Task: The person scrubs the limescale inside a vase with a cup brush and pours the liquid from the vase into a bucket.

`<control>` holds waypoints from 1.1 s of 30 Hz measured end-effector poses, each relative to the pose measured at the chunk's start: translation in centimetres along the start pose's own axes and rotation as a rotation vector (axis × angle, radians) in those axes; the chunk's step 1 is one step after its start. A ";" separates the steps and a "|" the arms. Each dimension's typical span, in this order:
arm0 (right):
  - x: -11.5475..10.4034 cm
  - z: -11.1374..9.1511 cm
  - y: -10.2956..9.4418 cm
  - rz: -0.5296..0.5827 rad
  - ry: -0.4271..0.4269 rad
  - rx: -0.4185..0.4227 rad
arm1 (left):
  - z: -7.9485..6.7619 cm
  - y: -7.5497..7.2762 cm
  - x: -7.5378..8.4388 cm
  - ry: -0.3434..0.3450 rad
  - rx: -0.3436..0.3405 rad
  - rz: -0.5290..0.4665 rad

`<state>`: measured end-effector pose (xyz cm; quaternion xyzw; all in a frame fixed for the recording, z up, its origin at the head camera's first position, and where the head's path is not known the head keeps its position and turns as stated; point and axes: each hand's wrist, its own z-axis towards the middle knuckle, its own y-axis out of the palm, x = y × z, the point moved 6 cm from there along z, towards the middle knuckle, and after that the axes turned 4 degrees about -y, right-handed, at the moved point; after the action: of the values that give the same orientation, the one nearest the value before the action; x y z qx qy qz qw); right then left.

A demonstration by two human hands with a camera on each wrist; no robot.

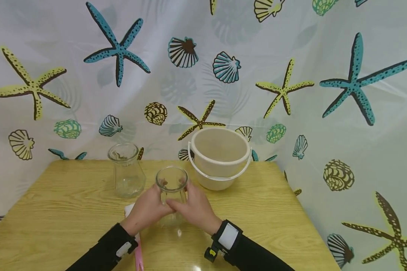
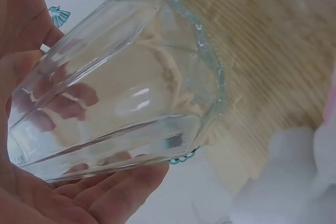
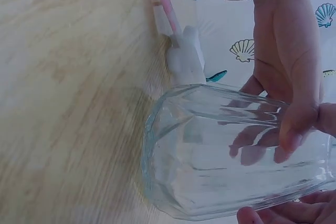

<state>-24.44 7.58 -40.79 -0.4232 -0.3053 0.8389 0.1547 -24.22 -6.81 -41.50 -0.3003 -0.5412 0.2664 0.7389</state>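
Note:
My left hand (image 1: 148, 207) and right hand (image 1: 197, 207) grip a clear glass vase (image 1: 171, 188) from its two sides. It stands upright, its round rim above my fingers and its faceted, wider base (image 3: 157, 156) close over the tabletop. Both thumbs meet across the near side. Through the glass in the left wrist view, fingers of the far hand show on the vase (image 2: 131, 77). Just left of the vase, partly under my left forearm, lies a brush with a pink handle (image 1: 139, 258) and a white head (image 3: 186, 59).
A second glass vase (image 1: 128, 182) stands at the back left of the wooden table (image 1: 264, 226). At the back right is a cream bucket (image 1: 217, 171) with its handle hanging to the front. A sheet printed with starfish and shells (image 1: 196, 86) hangs behind and at the sides.

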 end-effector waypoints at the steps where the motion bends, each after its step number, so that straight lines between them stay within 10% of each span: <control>1: -0.2 -0.2 0.0 0.008 -0.004 -0.002 | -0.2 -0.1 0.1 -0.001 0.004 0.014; 18: -1.6 -1.0 -0.4 0.085 -0.103 -0.056 | -2.4 -2.2 0.9 0.068 0.063 0.081; 33: -3.5 -0.8 1.7 0.198 -0.274 -0.266 | -5.2 -6.3 -0.2 0.023 0.100 0.111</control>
<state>-21.75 4.76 -40.07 -0.3499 -0.3885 0.8519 -0.0287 -18.86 -12.05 -38.27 -0.2955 -0.5012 0.3303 0.7432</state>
